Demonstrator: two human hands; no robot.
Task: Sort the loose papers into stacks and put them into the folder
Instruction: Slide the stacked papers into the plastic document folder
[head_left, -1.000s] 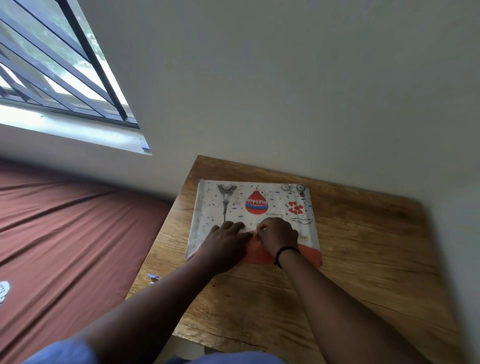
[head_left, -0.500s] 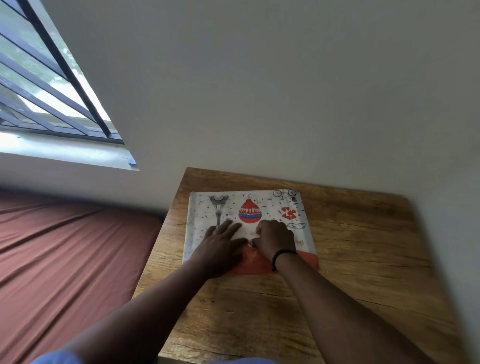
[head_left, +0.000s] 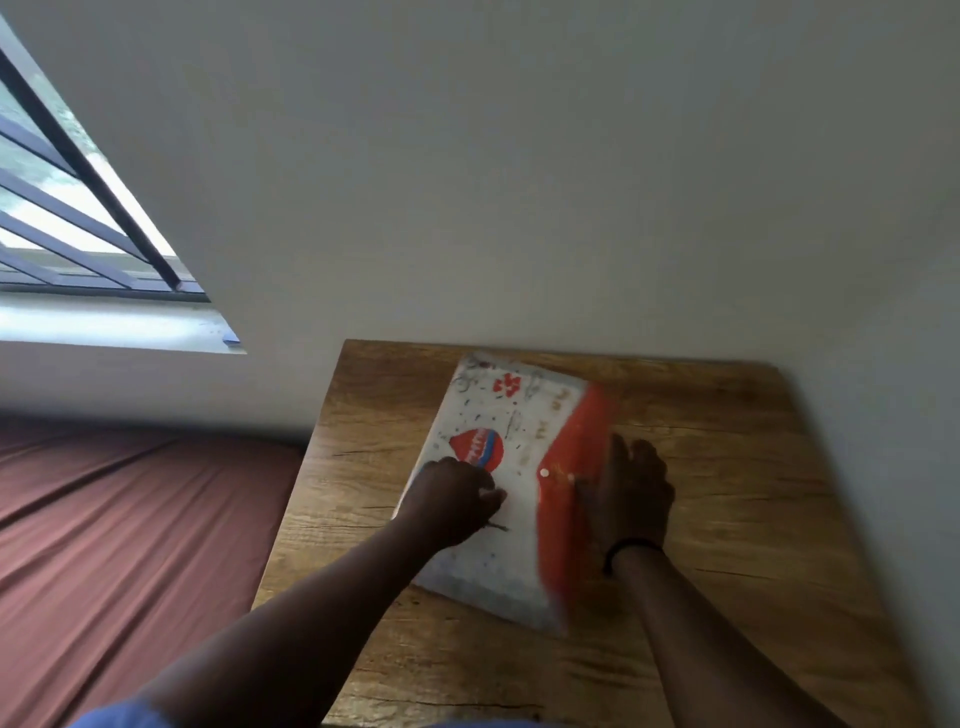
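Evidently the folder (head_left: 511, 499) has been turned since a moment ago: its red flap, then nearest the person, now runs along the right side, and it lies skewed on the wooden table (head_left: 727, 519). From the left, a maroon mattress (head_left: 130, 519) adjoins the table. The left hand (head_left: 452, 499) rests on the white printed face, fingers curled, though whether they pinch anything cannot be told. The right hand (head_left: 631, 493) lies flat against the red flap, fingers extended. No loose papers show; the filing appears essentially complete, with closure being confirmed.
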